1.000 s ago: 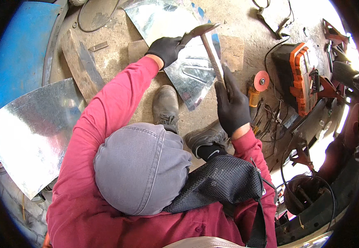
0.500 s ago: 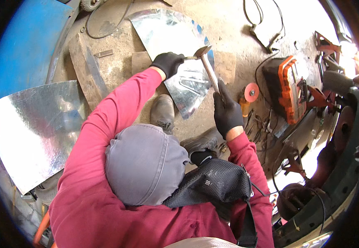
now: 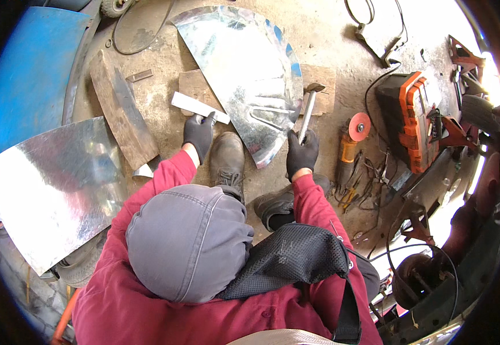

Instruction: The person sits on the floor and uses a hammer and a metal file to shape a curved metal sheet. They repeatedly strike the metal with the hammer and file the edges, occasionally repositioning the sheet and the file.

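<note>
My gloved left hand (image 3: 198,135) is closed on one end of a flat, pale metal strip (image 3: 195,105), just left of the round metal sheet. My gloved right hand (image 3: 303,152) grips the handle of a hammer (image 3: 308,112), whose dark head points away from me at the sheet's right edge. Between and beyond the hands lies the shiny, half-round metal sheet (image 3: 227,52) with a folded rim along its curve. A narrow V-shaped outline (image 3: 269,115) marks its near part. Wooden boards (image 3: 199,85) show from beneath it.
Left stand a thick wooden beam (image 3: 120,106), another shiny sheet (image 3: 54,184) and a blue panel (image 3: 37,63). Rightward lie an angle grinder (image 3: 347,149) with a red disc, loose cables and a black-and-orange toolbox (image 3: 414,123). My boots (image 3: 227,164) are close to the round sheet.
My left hand has drawn back toward me and leftward, and the strip now shows its broad face. The hammer has come away from the left hand and lowered to the sheet's right edge.
</note>
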The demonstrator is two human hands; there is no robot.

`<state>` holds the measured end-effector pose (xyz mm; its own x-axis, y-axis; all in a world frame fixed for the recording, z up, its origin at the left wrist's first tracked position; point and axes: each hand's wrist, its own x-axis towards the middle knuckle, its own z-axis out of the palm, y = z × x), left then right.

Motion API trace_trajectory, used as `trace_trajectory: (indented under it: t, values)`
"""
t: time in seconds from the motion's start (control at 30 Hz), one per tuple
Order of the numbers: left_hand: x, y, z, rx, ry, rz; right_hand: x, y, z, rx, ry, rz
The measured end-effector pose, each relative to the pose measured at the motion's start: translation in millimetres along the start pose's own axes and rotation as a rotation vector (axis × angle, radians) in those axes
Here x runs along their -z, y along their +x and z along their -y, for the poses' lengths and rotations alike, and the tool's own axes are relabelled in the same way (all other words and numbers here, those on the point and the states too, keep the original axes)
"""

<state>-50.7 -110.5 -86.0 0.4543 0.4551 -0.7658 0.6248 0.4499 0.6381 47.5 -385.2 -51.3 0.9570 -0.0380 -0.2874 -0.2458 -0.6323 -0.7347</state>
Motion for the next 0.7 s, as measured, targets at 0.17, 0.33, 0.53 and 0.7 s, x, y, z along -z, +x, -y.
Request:
trace_trajectory:
  t: [0.17, 0.33, 0.53, 0.7]
  values:
    - [-12.9, -11.7, 4.0, 0.031, 0.080, 0.147, -18.3, 39.9, 3.3, 0.319, -0.146, -0.238]
    - [-23.6, -7.7, -12.4, -0.004, 0.221, 0.235, -22.2, 115.9, 40.1, -0.011, -0.016, -0.019]
    - [-42.7, -22.6, -48.4, -0.172, 0.248, 0.265, -6.7, 139.7, 38.8, 0.029, -0.185, 0.034]
    - [-51.6, 2.6, -60.7, -0.209, 0.259, 0.321, 25.9, 102.2, 12.6, -0.045, 0.032, -0.033]
